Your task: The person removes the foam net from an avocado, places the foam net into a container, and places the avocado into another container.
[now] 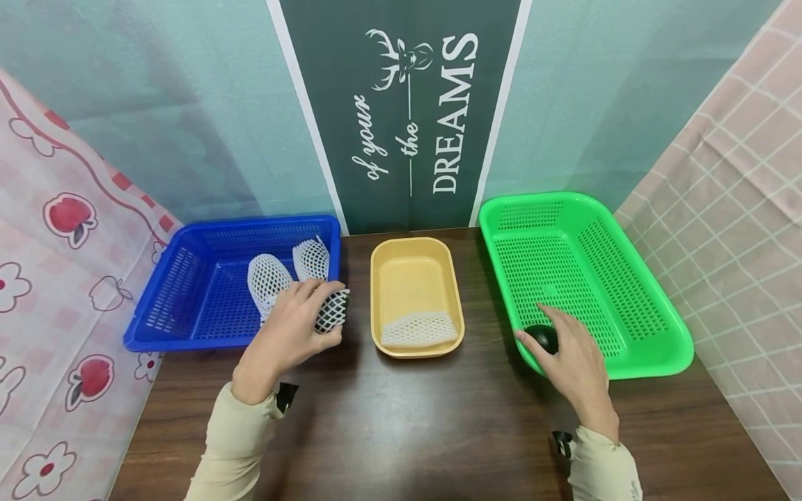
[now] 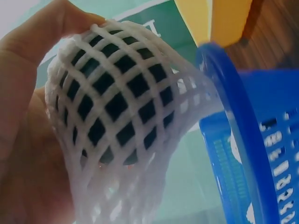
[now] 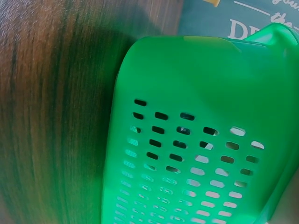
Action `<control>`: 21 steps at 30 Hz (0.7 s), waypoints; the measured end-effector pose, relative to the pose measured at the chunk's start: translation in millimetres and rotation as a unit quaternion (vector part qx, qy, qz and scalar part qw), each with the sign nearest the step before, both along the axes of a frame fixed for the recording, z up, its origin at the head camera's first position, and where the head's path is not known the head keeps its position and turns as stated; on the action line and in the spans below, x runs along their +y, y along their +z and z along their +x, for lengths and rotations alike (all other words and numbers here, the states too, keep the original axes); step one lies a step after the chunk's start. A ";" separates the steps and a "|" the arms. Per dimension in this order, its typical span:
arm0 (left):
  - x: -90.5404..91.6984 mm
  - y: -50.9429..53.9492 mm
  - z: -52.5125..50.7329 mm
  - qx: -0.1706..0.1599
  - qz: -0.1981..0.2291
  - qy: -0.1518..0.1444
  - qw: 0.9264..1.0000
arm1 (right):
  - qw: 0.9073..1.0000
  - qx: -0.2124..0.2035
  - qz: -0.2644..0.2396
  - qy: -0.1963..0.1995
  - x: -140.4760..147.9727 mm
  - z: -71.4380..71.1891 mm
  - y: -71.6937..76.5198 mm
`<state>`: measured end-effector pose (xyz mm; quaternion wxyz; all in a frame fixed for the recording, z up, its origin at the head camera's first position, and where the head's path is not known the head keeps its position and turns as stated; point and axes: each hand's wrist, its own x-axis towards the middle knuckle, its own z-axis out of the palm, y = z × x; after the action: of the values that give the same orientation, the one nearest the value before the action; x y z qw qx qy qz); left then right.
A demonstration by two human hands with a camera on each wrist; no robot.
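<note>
We are counting two dark things: the left hand [image 1: 291, 316] is gripping one netted thing [image 1: 331, 314] at the blue basket [image 1: 188, 344]'s right rim; the right hand [image 1: 576, 355]'s thumb and fingers are standing apart about one bare thing [image 1: 541, 339] at the green basket [image 1: 545, 264]'s near left corner, touching or not, we cannot tell. Two nets [image 1: 269, 278] are lying in blue, one net [image 1: 421, 329] in the yellow tray [image 1: 410, 278].

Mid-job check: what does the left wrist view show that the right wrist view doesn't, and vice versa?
Only the left wrist view shows the left hand, the dark netted object it holds and the blue basket.

Only the right wrist view shows the green basket, with its slotted wall.

Both show some wooden tabletop and part of the dark green backdrop panel.
</note>
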<state>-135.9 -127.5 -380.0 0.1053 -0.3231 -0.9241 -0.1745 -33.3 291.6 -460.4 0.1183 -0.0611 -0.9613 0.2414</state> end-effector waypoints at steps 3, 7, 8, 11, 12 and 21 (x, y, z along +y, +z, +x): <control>4.9 1.3 4.8 0.004 -0.004 -0.006 1.000 | 1.000 0.000 0.000 -0.003 0.0 -0.4 -0.3; 10.8 6.9 12.3 0.013 0.006 -0.018 1.000 | 1.000 0.003 -0.002 -0.005 0.3 -0.7 -0.7; 12.4 8.7 14.6 0.014 0.009 -0.024 1.000 | 1.000 0.003 -0.002 -0.005 0.4 -0.7 -0.8; 18.7 12.8 20.9 0.020 0.019 -0.050 0.998 | 1.000 0.004 -0.002 -0.004 0.7 -0.8 -1.2; 21.3 13.7 22.9 0.023 0.021 -0.060 0.998 | 1.000 0.004 -0.003 -0.003 0.8 -0.8 -1.3; 47.7 2.4 40.4 -0.006 0.010 -0.140 0.990 | 1.000 0.012 0.000 0.000 0.7 -0.5 -1.6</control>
<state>-95.5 -79.8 -377.6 0.0774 -0.4472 -0.8687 -0.1985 -33.8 292.3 -462.1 0.1298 -0.0587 -0.9598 0.2420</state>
